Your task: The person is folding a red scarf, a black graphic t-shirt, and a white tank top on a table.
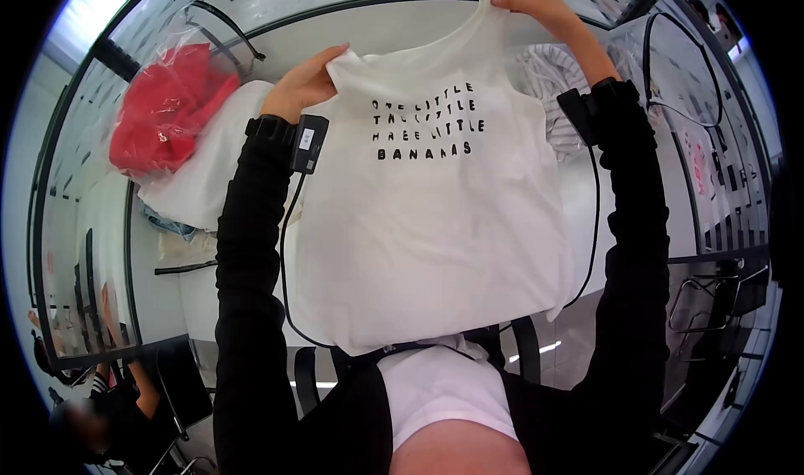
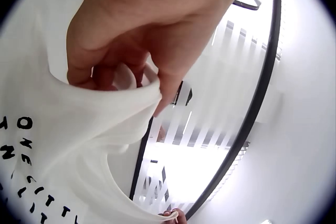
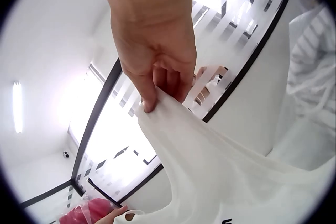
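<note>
A white tank top (image 1: 435, 224) with black printed lettering is spread between both hands, its front facing the head camera. My left hand (image 1: 303, 82) grips one shoulder strap; in the left wrist view the fingers (image 2: 84, 66) curl into the fabric at its edge. Higher up on the right, my right hand (image 1: 536, 2) pinches the other strap, with the thumb (image 3: 149, 98) pressed on the cloth in the right wrist view. The body of the shirt hangs down toward the person's lap, and its back side is hidden.
At the left lie a red garment in a clear plastic bag (image 1: 167, 111) and a folded white cloth (image 1: 197, 169). A striped white garment (image 1: 548, 82) sits behind the shirt on the right. Glass partitions with black frames (image 1: 360, 8) surround the white table (image 1: 201, 308).
</note>
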Tool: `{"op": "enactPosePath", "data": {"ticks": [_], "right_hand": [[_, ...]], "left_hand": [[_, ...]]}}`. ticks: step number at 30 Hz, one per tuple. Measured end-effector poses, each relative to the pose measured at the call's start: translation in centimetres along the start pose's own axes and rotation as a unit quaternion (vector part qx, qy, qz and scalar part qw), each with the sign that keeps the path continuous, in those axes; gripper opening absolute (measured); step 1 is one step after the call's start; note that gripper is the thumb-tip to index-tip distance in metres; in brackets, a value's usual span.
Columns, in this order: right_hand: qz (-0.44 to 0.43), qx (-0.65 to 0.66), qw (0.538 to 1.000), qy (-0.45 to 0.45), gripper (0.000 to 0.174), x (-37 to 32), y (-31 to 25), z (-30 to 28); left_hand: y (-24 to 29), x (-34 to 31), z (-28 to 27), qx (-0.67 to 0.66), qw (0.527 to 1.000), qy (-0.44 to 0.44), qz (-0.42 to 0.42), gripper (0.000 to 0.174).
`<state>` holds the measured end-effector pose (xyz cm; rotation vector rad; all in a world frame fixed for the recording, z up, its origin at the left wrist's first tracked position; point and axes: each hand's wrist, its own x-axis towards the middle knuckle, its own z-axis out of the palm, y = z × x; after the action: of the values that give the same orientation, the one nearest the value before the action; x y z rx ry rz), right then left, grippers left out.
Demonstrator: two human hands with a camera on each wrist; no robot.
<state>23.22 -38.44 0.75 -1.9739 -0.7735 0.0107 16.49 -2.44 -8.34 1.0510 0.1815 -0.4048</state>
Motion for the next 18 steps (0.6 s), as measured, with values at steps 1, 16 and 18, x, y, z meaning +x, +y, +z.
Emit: {"op": "enactPosePath", "data": {"ticks": [1,16,18], "right_hand": [[-0.004,-0.009,1.0,-0.004,0.022,0.0,0.0,-0.3],[0.029,-0.259,0.961,0.092,0.013,-0.7,-1.6,-2.5],[0.033,-0.276,0.953,0.116,0.011,-0.3,-1.1,-2.8]], "left_hand": [[0.0,-0.5,0.4,0.022,1.0,0.009,0.013,0.038],[6.2,0.1,-0.8,0.4,0.867,0.048,0.293,0.045],[7.8,-1.6,0.0,0.526,0.81,0.047,0.257,0.047]]}}
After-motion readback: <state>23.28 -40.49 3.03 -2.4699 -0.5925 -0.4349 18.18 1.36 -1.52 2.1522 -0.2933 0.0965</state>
